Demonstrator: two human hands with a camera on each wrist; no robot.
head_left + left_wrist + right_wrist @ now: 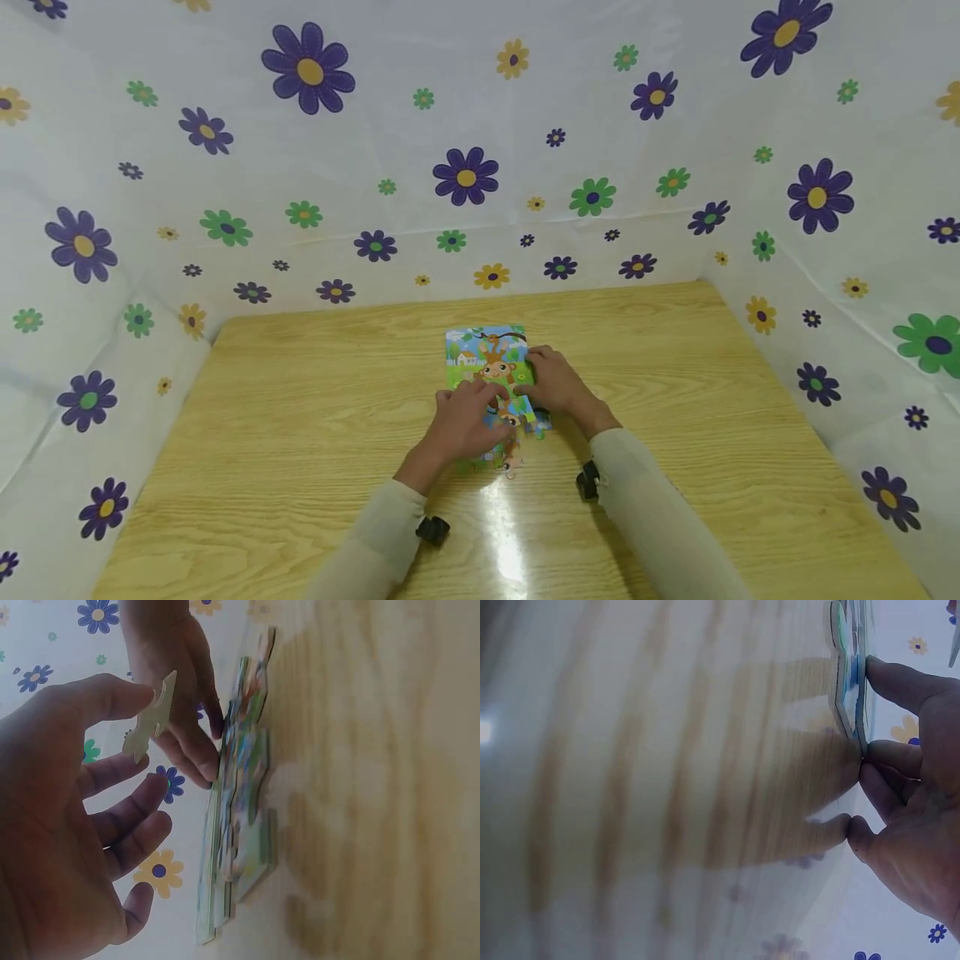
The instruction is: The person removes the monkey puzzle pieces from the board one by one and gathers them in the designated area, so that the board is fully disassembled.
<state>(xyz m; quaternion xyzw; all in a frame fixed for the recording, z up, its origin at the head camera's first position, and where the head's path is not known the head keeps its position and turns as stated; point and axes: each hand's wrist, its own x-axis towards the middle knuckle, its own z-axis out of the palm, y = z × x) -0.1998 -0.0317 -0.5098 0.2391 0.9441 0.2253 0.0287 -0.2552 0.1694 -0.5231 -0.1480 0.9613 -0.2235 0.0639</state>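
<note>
A picture puzzle (pixel 468 342) with a cartoon monkey lies on the table, its long sides running away from me. Over its near part is my left hand (pixel 467 423); in the left wrist view its thumb and index finger pinch a small puzzle piece (pixel 154 724), pale back showing, held off the stack. The other left fingers are spread loosely. My right hand (pixel 561 385) rests at the puzzle's right edge, fingertips (pixel 881 671) touching the board and the tabletop beside it. Loose pieces (pixel 512 465) lie at the near end, partly covered by the left hand.
The wooden table (pixel 315 417) has light grain and a bright glare streak in front of the puzzle. White cloth (pixel 390 142) with printed flowers stands along the back and both sides. Dark wrist cameras (pixel 432 531) sit on both sleeves.
</note>
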